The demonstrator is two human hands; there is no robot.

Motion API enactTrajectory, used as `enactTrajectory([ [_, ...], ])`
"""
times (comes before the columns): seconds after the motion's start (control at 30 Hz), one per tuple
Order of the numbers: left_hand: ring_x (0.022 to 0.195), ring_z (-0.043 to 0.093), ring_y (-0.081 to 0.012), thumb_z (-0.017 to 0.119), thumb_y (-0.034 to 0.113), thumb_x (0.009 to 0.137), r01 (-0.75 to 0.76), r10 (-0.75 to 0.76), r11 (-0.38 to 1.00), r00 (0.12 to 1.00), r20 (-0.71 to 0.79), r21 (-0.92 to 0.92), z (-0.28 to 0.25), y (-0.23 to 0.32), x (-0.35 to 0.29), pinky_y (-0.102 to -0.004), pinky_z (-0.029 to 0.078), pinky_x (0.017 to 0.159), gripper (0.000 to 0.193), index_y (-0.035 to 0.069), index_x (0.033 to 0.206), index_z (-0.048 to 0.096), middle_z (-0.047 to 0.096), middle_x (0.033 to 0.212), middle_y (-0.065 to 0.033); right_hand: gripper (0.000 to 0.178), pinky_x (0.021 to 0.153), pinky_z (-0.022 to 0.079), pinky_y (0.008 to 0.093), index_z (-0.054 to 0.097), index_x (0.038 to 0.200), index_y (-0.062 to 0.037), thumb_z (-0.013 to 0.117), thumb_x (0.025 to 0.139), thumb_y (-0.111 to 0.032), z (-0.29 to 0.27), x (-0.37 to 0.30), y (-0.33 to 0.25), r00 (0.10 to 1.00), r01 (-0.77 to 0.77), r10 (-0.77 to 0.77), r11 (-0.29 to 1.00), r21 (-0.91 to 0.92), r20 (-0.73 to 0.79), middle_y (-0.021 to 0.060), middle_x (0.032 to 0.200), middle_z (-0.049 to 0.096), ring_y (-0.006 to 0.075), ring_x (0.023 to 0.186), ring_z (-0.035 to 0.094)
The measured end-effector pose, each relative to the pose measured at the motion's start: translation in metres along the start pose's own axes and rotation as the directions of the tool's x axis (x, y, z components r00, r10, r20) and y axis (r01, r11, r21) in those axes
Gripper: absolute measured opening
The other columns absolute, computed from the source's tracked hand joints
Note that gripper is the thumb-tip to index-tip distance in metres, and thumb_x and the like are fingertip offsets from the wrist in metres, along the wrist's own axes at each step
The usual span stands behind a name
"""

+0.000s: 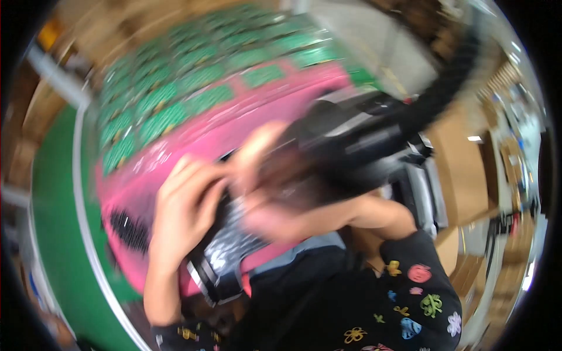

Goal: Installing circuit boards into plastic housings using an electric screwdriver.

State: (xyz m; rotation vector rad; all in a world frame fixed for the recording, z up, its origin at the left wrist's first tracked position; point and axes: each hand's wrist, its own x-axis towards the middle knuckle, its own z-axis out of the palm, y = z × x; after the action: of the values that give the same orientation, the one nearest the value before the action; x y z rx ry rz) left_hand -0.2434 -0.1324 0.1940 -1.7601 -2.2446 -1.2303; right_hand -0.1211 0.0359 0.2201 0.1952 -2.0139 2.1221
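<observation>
My left hand (184, 205) is over the near edge of a pink work surface, its fingers curled and tips drawn together beside my right hand. What they pinch is hidden and blurred. My right hand (263, 216) reaches in from the right, largely covered by a dark, motion-smeared hood (328, 158) on a thick black hose (445, 88). Its fingers are too blurred to read. Below the hands lies a shiny grey, clear-wrapped piece (228, 243) with black edges. The pink surface (234, 126) carries rows of green rectangular pieces (202, 102) under clear film.
A black brush-like patch (129, 231) is at the pink surface's left end. Grey and black equipment (415, 193) stands to the right, next to open cardboard boxes (465, 169). A green floor with a white line (82, 199) runs along the left. Stacked cartons (111, 29) stand at the back.
</observation>
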Motion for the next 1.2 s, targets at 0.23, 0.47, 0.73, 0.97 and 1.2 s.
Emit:
enactTrajectory([
  [0.23, 0.108, 0.059, -0.0253, 0.068, 0.013, 0.084, 0.347, -0.362, 0.897, 0.932, -0.005, -0.275, 0.032, -0.026, -0.018, -0.0374, 0.043, 0.099, 0.036, -0.006, 0.113, 0.059, 0.064, 0.107, -0.0145, 0.030, 0.066, 0.047, 0.0272, 0.059, 0.096, 0.0001, 0.075, 0.074, -0.013, 0.025, 0.016, 0.022, 0.940, 0.342, -0.341, 0.939, 0.038, -0.019, 0.0046, 0.075, 0.059, 0.0070, 0.073, 0.053],
  [0.47, 0.107, 0.059, -0.0276, 0.065, 0.014, 0.086, 0.086, -0.051, 0.983, 0.977, 0.207, -0.163, 0.069, -0.007, 0.034, -0.0388, 0.044, 0.097, 0.034, -0.007, 0.112, 0.059, 0.063, 0.108, -0.0165, 0.031, 0.068, 0.051, 0.0331, 0.069, 0.094, -0.0014, 0.082, 0.077, -0.024, 0.041, 0.017, 0.022, 0.936, 0.350, -0.350, 0.937, 0.003, 0.023, 0.0094, 0.081, 0.069, 0.0166, 0.076, 0.064],
  [0.73, 0.105, 0.060, -0.0303, 0.062, 0.015, 0.089, 0.046, -0.078, 0.992, 0.958, 0.275, 0.121, 0.031, -0.006, 0.016, -0.0404, 0.045, 0.095, 0.031, -0.007, 0.111, 0.060, 0.063, 0.110, -0.0188, 0.031, 0.068, 0.051, 0.0379, 0.070, 0.098, -0.0035, 0.077, 0.080, -0.028, 0.039, 0.016, 0.023, 0.917, 0.398, -0.398, 0.917, -0.013, 0.034, 0.0102, 0.083, 0.069, 0.0264, 0.078, 0.065],
  [0.97, 0.104, 0.061, -0.0326, 0.059, 0.016, 0.091, 0.040, -0.132, 0.945, 0.955, 0.266, 0.325, 0.007, -0.006, -0.003, -0.0418, 0.046, 0.094, 0.030, -0.008, 0.110, 0.061, 0.062, 0.111, -0.0207, 0.023, 0.053, 0.046, 0.0272, 0.053, 0.071, 0.0006, 0.074, 0.066, -0.006, 0.042, 0.025, 0.027, 0.951, 0.287, -0.303, 0.937, 0.197, 0.057, 0.0025, 0.061, 0.056, 0.0101, 0.056, 0.057],
  [1.2, 0.102, 0.062, -0.0350, 0.056, 0.017, 0.093, 0.089, -0.248, 0.852, 0.937, 0.246, 0.516, -0.021, -0.003, -0.033, -0.0431, 0.047, 0.092, 0.030, -0.008, 0.108, 0.061, 0.062, 0.113, -0.0227, 0.032, 0.073, 0.050, 0.0274, 0.062, 0.093, 0.0020, 0.080, 0.074, -0.017, 0.039, 0.026, 0.017, 0.973, 0.196, -0.215, 0.959, 0.203, 0.079, 0.0010, 0.080, 0.065, 0.0087, 0.080, 0.059],
])
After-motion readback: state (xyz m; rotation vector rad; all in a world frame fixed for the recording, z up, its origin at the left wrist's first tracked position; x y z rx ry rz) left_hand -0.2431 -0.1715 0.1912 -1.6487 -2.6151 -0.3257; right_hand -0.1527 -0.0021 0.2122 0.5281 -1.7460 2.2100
